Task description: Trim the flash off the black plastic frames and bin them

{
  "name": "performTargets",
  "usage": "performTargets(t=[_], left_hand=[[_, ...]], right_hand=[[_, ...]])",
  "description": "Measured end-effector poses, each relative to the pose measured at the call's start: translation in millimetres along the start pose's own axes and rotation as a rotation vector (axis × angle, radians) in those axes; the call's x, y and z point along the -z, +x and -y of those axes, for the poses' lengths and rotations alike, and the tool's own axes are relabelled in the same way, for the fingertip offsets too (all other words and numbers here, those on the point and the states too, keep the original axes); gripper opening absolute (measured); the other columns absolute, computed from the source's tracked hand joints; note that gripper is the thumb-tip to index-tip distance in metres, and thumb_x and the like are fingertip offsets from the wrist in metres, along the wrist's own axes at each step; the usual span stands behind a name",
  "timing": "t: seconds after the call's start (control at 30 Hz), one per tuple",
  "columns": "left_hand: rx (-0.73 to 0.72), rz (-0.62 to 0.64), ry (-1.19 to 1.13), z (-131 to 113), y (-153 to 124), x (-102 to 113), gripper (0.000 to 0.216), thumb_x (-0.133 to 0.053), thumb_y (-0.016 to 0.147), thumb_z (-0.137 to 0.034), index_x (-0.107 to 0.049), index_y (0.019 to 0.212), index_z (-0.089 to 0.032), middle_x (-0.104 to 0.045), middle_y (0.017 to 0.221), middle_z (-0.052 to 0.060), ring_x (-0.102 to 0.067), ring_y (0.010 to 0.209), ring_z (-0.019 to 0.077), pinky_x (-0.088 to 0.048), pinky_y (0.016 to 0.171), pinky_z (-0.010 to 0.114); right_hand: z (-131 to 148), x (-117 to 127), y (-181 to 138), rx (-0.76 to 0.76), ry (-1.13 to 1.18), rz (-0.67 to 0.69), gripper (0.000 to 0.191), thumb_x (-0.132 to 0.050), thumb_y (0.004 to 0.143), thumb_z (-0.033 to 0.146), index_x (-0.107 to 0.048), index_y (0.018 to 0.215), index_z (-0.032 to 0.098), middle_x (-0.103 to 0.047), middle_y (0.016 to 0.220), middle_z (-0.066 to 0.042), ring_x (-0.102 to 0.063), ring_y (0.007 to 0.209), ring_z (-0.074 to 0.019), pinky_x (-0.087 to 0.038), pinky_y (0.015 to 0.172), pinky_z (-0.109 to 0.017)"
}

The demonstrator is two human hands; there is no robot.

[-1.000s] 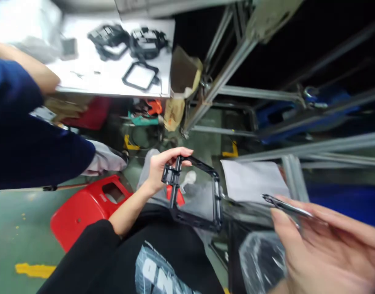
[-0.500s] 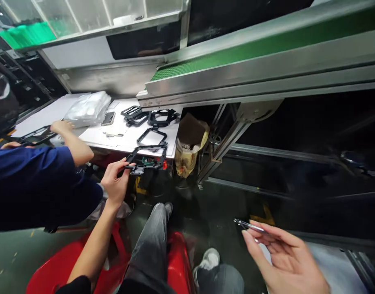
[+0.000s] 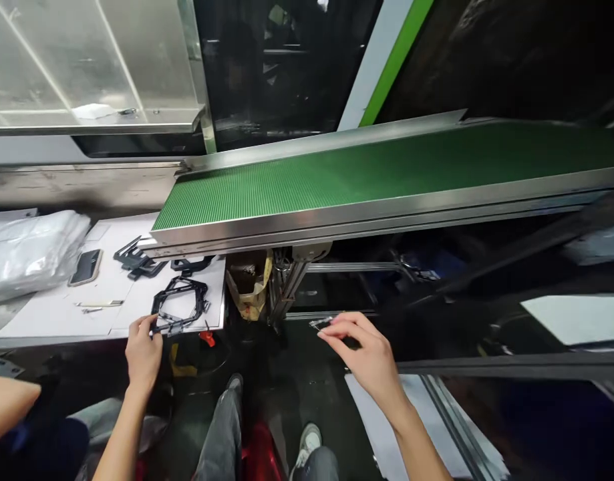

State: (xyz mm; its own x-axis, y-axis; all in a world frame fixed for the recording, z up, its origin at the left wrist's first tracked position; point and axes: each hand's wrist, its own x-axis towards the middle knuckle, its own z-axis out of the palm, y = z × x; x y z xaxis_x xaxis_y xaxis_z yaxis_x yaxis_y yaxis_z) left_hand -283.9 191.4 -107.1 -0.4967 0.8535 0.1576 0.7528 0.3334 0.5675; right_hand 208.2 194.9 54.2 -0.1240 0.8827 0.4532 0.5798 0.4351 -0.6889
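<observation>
At the table's front edge, my left hand [image 3: 143,354] pinches the near left corner of a black plastic frame [image 3: 172,326] with an open middle. The frame overlaps the white table top in view, and I cannot tell whether it touches it. Out over the dark floor, my right hand [image 3: 365,351] is closed in a pinch on a small, slim, dark and silvery tool [image 3: 321,323]. Its exact kind is not clear. Farther back on the table lie more black frames [image 3: 139,259], partly under the conveyor's end.
A green ribbed conveyor [image 3: 246,194] with metal sides slopes across the view. On the table [image 3: 106,321] are a phone [image 3: 85,267], clear plastic bags [image 3: 33,250] and a thin white tool [image 3: 99,304]. An open bag [image 3: 249,294] stands below. Another person's arm [image 3: 9,406] shows at left.
The view has swung to the right and the conveyor fills more of it. My left hand still holds the frame, now closer to the table; my right hand appears farther forward with its tool.
</observation>
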Motion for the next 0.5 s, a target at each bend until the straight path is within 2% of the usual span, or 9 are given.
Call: performTargets(t=[0.1,0.17,0.23,0.3,0.4,0.47,0.5], left_hand=[[0.050,0.210,0.001,-8,7,9,0.045,-0.062,0.097,-0.004,-0.071,0.141,-0.006,-0.062,0.156,0.025,-0.066,0.141,0.0381,-0.056,0.120,0.057],[0.078,0.326,-0.003,-15,14,13,0.048,-0.064,0.097,-0.001,-0.069,0.145,-0.005,-0.060,0.158,0.026,-0.063,0.146,0.0383,-0.054,0.124,0.058],[0.123,0.406,-0.002,-24,21,15,0.048,-0.066,0.098,0.001,-0.068,0.145,-0.006,-0.064,0.154,0.023,-0.064,0.145,0.0354,-0.053,0.126,0.057],[0.185,0.459,0.001,-32,27,19,0.048,-0.068,0.098,0.001,-0.068,0.145,-0.008,-0.067,0.150,0.019,-0.066,0.142,0.0333,-0.053,0.126,0.057],[0.287,0.503,-0.008,-36,32,27,0.042,-0.073,0.103,-0.011,-0.069,0.145,-0.012,-0.068,0.150,0.016,-0.065,0.143,0.0319,-0.053,0.125,0.058],[0.359,0.526,-0.039,-33,38,32,0.037,-0.072,0.108,-0.023,-0.071,0.145,-0.015,-0.071,0.147,0.014,-0.067,0.140,0.0298,-0.053,0.124,0.057],[0.407,0.533,-0.054,-32,41,34,0.033,-0.071,0.111,-0.030,-0.074,0.140,-0.016,-0.074,0.140,0.013,-0.071,0.134,0.0283,-0.055,0.122,0.055]], right_hand=[[10,6,61,0.039,-0.017,0.096,0.047,-0.070,0.122,0.054,-0.077,0.095,0.016,-0.073,0.098,-0.004,-0.071,0.084,-0.0165,-0.060,0.073,-0.027],[8,9,105,0.059,-0.039,0.149,0.046,-0.071,0.121,0.054,-0.076,0.095,0.015,-0.073,0.093,-0.004,-0.070,0.080,-0.0163,-0.061,0.072,-0.027],[1,13,148,0.081,-0.059,0.181,0.047,-0.074,0.119,0.055,-0.074,0.095,0.015,-0.072,0.090,-0.003,-0.070,0.078,-0.0166,-0.063,0.073,-0.029],[-8,17,182,0.084,-0.078,0.147,0.046,-0.076,0.118,0.056,-0.075,0.097,0.015,-0.073,0.093,-0.004,-0.072,0.084,-0.0186,-0.066,0.083,-0.034],[-19,11,198,0.017,-0.093,-0.055,0.042,-0.079,0.115,0.054,-0.076,0.100,0.016,-0.074,0.102,-0.006,-0.073,0.098,-0.0223,-0.064,0.100,-0.043],[-23,-1,184,-0.068,-0.066,-0.211,0.041,-0.085,0.111,0.054,-0.076,0.104,0.015,-0.074,0.105,-0.006,-0.072,0.101,-0.0240,-0.064,0.102,-0.045],[-24,-8,170,-0.119,-0.036,-0.270,0.040,-0.086,0.110,0.053,-0.076,0.108,0.014,-0.074,0.107,-0.007,-0.073,0.102,-0.0243,-0.064,0.102,-0.046]])
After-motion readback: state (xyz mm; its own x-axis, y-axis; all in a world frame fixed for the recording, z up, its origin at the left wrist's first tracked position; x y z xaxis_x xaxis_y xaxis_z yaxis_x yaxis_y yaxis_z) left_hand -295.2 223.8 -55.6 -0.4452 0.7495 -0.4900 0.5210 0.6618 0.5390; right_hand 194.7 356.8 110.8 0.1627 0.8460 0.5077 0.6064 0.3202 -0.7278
